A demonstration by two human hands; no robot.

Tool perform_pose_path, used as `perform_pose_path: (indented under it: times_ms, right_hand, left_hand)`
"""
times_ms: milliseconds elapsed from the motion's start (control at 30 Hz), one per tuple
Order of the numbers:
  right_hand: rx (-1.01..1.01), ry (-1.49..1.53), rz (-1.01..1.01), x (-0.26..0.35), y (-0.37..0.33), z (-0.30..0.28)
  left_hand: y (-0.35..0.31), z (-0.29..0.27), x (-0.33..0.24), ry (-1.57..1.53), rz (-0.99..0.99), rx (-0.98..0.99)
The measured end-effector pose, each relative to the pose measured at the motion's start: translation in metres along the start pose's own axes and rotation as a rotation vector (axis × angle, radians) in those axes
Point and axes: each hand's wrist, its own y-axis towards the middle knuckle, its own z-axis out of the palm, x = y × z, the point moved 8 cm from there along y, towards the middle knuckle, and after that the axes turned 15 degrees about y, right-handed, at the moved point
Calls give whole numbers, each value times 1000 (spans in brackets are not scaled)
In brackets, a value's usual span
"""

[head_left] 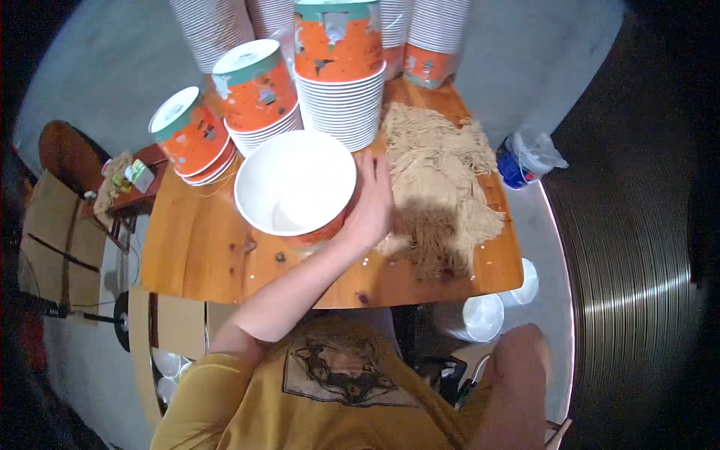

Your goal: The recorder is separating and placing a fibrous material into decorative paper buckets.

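A paper tub (297, 180) with a white inside and a rolled rim stands near the middle of the wooden table, its mouth up. A strip of its orange outer wall shows below the rim. My left hand (373, 201) reaches across from the lower left and lies along the tub's right side, touching it, with the fingers stretched out. Just right of that hand, a flat heap of tan, string-like strands (442, 172) covers part of the table; I cannot tell the material. My right hand is out of view.
Upside-down stacks of orange and green paper tubs (337, 45) stand behind, with a short stack (191, 135) at left. Plastic-wrapped stacks (435, 37) rise further back. A blue bucket (516, 169) is beyond the table's right edge. Clear round containers (482, 316) sit below.
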Motion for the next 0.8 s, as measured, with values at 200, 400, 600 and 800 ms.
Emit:
perform_pose_path:
  times_ms: [200,400,600,800]
  right_hand:
    - [-73,-164,27,-25,-9,-7]
    - [-108,-310,12,-48,-3,-10]
    - [-128,-557,37,-67,-2,-25]
    - [-138,-715,58,-84,-1,-20]
  left_hand:
    - [-9,2,-35,-36,14,185]
    - [-48,-21,-40,-180,18,178]
    - [-78,-23,-15,-451,-94,439]
    - [-93,-74,-2,-527,-145,267]
